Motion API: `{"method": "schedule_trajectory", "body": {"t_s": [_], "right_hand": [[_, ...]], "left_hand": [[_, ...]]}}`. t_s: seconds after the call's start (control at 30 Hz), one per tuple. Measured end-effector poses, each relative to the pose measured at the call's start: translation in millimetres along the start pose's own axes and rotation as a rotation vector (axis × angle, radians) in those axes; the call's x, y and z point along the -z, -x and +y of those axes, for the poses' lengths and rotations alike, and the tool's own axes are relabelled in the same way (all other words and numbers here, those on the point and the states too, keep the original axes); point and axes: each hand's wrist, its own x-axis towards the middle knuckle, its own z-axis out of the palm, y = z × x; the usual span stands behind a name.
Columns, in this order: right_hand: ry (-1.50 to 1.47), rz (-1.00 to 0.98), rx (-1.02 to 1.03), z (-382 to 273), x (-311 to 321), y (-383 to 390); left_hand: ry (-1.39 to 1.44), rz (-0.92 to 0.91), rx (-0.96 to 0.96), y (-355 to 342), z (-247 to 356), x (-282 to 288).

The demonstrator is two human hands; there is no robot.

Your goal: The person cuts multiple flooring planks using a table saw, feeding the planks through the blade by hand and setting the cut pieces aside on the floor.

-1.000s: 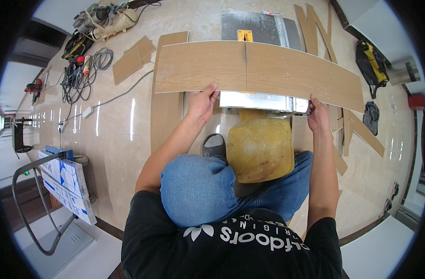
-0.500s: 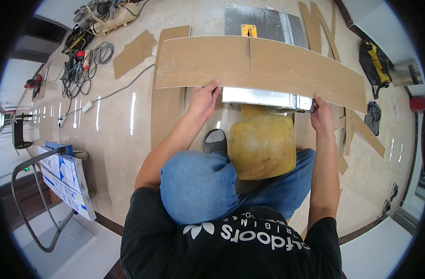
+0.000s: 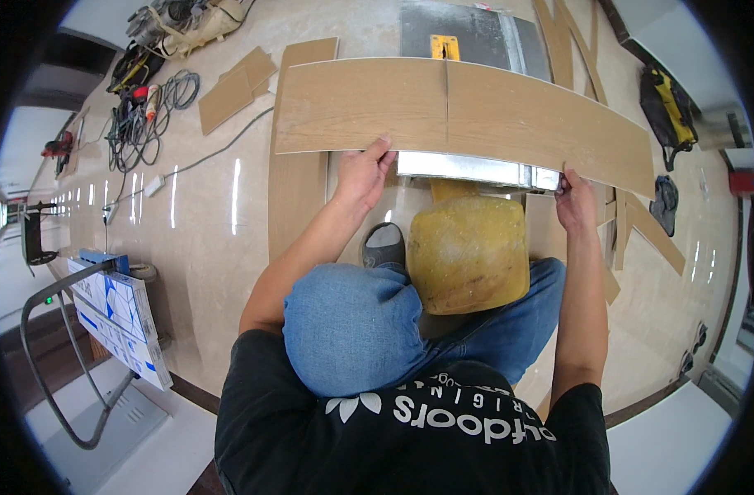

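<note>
Pinching a wood-grained plank (image 3: 377, 103), left hand (image 3: 364, 175) and right hand (image 3: 577, 202) held it across a dusty metal table saw (image 3: 480, 41) amid offcuts (image 3: 225, 101).

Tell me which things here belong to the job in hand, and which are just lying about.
In the job:
tan board, held by the left hand and right hand
metal table beneath it

Apparently lying about:
tangled cable
black and yellow bag, right
loose board pieces, upper left

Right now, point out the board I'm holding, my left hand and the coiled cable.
Held board (image 3: 431, 106): head view, face beside dark line.
Left hand (image 3: 363, 175): head view, middle of the hand.
Coiled cable (image 3: 127, 137): head view, tangled loops.
</note>
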Motion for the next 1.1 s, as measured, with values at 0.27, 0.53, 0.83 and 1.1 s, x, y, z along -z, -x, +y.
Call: {"method": "schedule_trajectory", "body": {"t_s": [0.27, 0.53, 0.83, 1.1], "right_hand": [[0.028, 0.029, -0.113, 5, 30, 33], [-0.167, -0.059, 0.041, -23, 79, 95], [-0.043, 0.375, 0.137, -113, 258, 175], [0.316, 0.789, 0.090, -104, 427, 341]], "left_hand": [[0.091, -0.013, 0.013, -9, 13, 52], [0.433, -0.017, -0.264, -176, 186, 206], [-1.192, 0.119, 0.293, -136, 160, 360], [-1.551, 0.149, 0.556, -30, 60, 340]]}}
